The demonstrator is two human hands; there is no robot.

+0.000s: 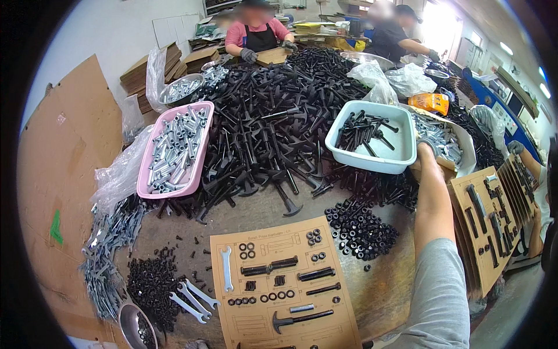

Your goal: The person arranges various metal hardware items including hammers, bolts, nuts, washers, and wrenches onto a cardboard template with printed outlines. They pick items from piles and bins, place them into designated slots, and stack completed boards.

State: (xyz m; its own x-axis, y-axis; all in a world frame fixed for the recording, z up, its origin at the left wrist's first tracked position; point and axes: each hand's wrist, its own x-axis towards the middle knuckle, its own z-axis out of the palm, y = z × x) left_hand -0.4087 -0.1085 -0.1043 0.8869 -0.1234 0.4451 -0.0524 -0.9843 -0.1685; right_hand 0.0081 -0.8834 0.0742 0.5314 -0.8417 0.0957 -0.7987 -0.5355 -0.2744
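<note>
My right arm stretches far out to the right. My gloved right hand (428,145) is at the near edge of a paper-lined heap of silver metal sleeves (444,138), just past a pale blue tub (372,161); its fingers are hidden. At the bottom edge a small grey patch, apparently the tip of my gloved left hand (197,344), shows too little to read. Between them lies a brown cardboard sheet (256,317) with printed outlines. On it are an open-end wrench (226,269), black nuts, bolts, a silver sleeve (301,308) and a black T-headed hook (302,319).
A large heap of black hooked parts (261,128) covers the table's middle. Around it are a pink tub (200,151) of silver sleeves, black nuts (360,230), small bolts (152,285), loose wrenches (192,299) and a metal bowl (131,328). Filled boards (479,227) stand right; co-workers sit beyond.
</note>
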